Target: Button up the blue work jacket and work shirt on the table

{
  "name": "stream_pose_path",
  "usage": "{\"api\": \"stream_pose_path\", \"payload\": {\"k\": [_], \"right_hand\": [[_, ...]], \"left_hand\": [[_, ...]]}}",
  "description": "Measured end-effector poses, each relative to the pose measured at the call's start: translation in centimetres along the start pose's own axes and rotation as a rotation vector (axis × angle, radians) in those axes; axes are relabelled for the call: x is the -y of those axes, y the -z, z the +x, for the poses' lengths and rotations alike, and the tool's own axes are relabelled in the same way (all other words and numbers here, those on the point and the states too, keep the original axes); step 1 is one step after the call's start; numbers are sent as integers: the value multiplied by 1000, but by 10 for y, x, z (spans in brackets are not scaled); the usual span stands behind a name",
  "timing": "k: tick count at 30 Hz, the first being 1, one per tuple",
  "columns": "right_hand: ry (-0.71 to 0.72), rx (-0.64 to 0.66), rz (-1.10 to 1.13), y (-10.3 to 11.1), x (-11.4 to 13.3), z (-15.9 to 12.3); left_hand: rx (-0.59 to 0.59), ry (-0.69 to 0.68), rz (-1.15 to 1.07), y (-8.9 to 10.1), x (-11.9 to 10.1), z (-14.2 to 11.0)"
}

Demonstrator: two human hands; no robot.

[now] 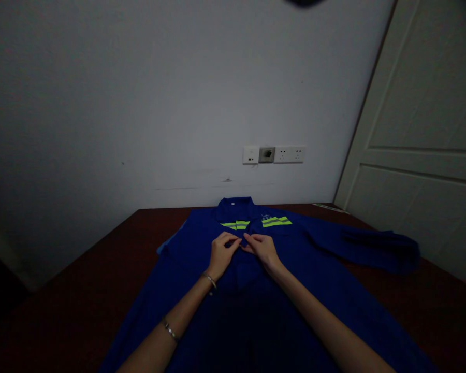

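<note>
A dark blue work jacket with yellow-green reflective stripes across the chest lies flat on a dark red-brown table, collar toward the wall. My left hand and my right hand meet at the jacket's front opening just below the stripes. Both hands are closed in a pinch on the fabric edges there. What lies between the fingertips is too small to make out. My left forearm wears two thin bracelets.
One jacket sleeve stretches out to the right across the table. A pale wall with a row of sockets stands behind the table. A white door is at the right.
</note>
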State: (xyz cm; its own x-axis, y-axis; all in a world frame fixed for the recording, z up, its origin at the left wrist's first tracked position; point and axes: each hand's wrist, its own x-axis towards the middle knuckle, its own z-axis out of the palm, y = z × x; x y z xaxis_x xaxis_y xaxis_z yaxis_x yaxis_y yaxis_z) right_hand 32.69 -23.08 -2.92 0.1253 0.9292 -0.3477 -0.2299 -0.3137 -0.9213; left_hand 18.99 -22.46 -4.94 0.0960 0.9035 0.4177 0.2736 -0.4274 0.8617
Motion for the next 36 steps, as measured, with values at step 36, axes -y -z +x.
{"api": "stream_pose_path", "payload": {"k": [36], "right_hand": [[980, 282, -1271, 12, 20, -12]], "left_hand": [[281, 45, 189, 2, 0, 2]]}}
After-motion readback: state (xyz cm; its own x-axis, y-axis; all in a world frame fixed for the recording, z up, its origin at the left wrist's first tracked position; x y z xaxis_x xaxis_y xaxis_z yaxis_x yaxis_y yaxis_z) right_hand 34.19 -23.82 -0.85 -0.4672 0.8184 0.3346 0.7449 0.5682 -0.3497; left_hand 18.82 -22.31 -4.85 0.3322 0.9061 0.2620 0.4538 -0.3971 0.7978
